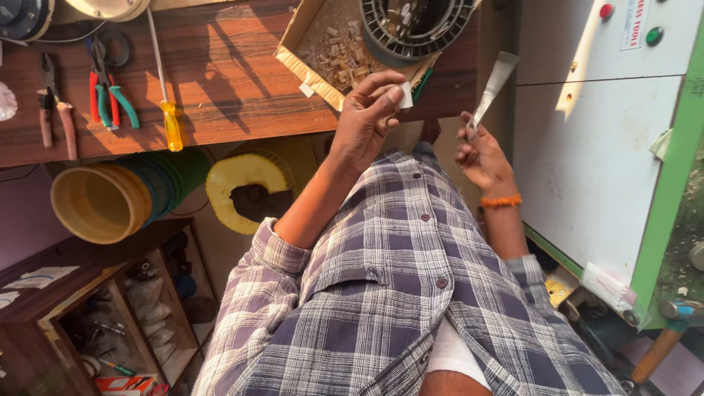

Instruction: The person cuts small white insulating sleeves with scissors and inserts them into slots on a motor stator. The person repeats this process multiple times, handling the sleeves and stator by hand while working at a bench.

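Note:
My left hand (369,110) is raised in front of the wooden bench edge, its fingers shut on a small white paper piece (405,95). My right hand (480,155), with an orange bead band at the wrist, pinches the lower end of a long, narrow, pale strip (495,84) that points up and to the right. The two hands are a short way apart. Just beyond my left hand lies an open cardboard box (308,62) of small pale cut pieces, with a black ribbed round part (414,33) resting on it. My checked shirt fills the lower middle.
On the wooden bench (220,81) lie a yellow-handled screwdriver (171,125) and pliers with red and green handles (106,99). Yellow and green spools (110,202) sit below the bench. A white cabinet (587,147) with red and green buttons stands at the right, with a hammer (671,330) near its corner.

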Tool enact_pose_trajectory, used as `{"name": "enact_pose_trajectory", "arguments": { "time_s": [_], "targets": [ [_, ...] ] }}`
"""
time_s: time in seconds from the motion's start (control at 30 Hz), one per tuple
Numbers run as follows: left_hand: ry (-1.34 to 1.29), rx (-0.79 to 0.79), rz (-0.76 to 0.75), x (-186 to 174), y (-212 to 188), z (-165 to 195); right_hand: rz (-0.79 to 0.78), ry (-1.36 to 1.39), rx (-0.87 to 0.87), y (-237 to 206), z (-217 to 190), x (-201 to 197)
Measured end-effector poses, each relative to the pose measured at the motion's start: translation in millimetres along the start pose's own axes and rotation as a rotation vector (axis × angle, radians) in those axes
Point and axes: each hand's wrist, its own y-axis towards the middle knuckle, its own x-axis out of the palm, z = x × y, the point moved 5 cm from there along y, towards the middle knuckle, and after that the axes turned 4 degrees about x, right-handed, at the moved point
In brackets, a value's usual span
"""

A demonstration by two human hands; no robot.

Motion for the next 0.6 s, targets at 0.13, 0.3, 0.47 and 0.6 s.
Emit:
{"name": "enact_pose_trajectory", "arguments": {
  "time_s": [0.13, 0.3, 0.47, 0.6],
  "targets": [
    [-0.030, 0.075, 0.015, 5, 7, 8, -0.185, -0.419, -0.051, -29, -8, 21],
    [-0.024, 0.215, -0.039, 14, 9, 25, -0.562, -0.771, 0.118, -44, 1, 86],
    [-0.008, 0.348, -0.006, 20, 0, 43, -0.617, -0.942, 0.149, -38, 5, 118],
    [-0.032, 0.435, 0.010, 25, -10, 56, -0.617, -1.011, 0.173, -35, 5, 128]
  ]
}}
